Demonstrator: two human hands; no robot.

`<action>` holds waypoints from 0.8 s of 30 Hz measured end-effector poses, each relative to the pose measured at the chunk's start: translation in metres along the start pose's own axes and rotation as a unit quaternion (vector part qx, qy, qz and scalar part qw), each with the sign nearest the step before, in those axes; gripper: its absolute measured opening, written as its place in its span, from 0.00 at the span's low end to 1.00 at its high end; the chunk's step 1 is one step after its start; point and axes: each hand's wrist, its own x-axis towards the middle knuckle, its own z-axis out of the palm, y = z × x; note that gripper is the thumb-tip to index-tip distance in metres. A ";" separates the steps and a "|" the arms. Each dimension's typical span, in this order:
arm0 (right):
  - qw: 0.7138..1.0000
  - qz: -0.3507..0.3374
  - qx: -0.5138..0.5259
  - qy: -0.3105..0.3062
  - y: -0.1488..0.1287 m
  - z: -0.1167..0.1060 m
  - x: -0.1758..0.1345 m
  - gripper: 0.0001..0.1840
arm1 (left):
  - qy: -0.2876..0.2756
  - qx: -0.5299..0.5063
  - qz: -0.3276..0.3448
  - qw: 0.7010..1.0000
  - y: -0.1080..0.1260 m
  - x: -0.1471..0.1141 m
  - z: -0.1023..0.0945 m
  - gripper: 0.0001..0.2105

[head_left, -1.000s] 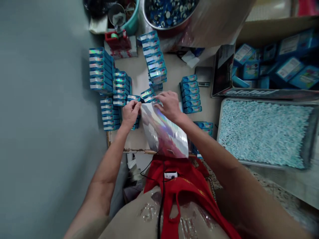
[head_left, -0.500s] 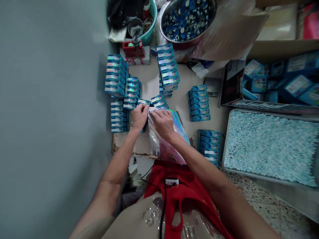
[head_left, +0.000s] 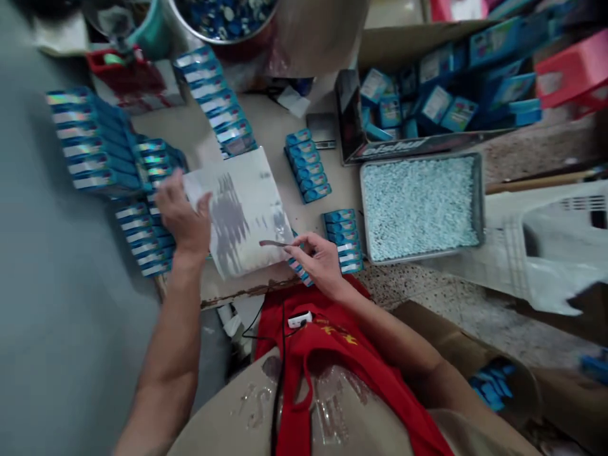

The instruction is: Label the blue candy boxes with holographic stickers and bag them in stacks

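A white sticker sheet [head_left: 256, 196] with grey bare patches lies on the table in front of me. Over its left edge, beside the stacked blue boxes, is my left hand [head_left: 183, 215], blurred, its thumb spread away from the fingers and nothing visible in it. My right hand [head_left: 318, 261] pinches thin dark metal tweezers [head_left: 273, 243], whose tip points left above the sheet's lower right part. Stacks of small blue boxes with shiny labels [head_left: 97, 142] stand on the left, partly behind my left hand. Another blue box [head_left: 300, 269] shows just under my right hand.
More blue boxes stand in a leaning row [head_left: 218, 104] behind the sheet and in rows [head_left: 308, 166] to its right. Further right are a tray of pale blue pieces [head_left: 420, 209] and a carton [head_left: 349, 120] of blue boxes. A red tape dispenser [head_left: 126, 73] sits back left.
My view has turned right. My hands, together at the sheet's top edge before, are apart now; the right one shows tweezers. The sheet lies with its white side up instead of its rainbow-shiny side.
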 end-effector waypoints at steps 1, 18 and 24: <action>0.999 0.032 0.031 0.020 0.010 -0.014 -0.008 0.18 | -0.075 -0.067 0.007 0.995 0.018 -0.025 0.009 0.27; 0.977 0.121 0.106 0.141 0.129 -0.112 -0.016 0.26 | -0.379 -0.366 -0.375 0.763 0.134 -0.194 0.139 0.18; 0.964 0.093 -0.185 0.166 0.155 -0.115 0.027 0.21 | -0.310 -0.307 -0.381 0.815 0.144 -0.193 0.172 0.06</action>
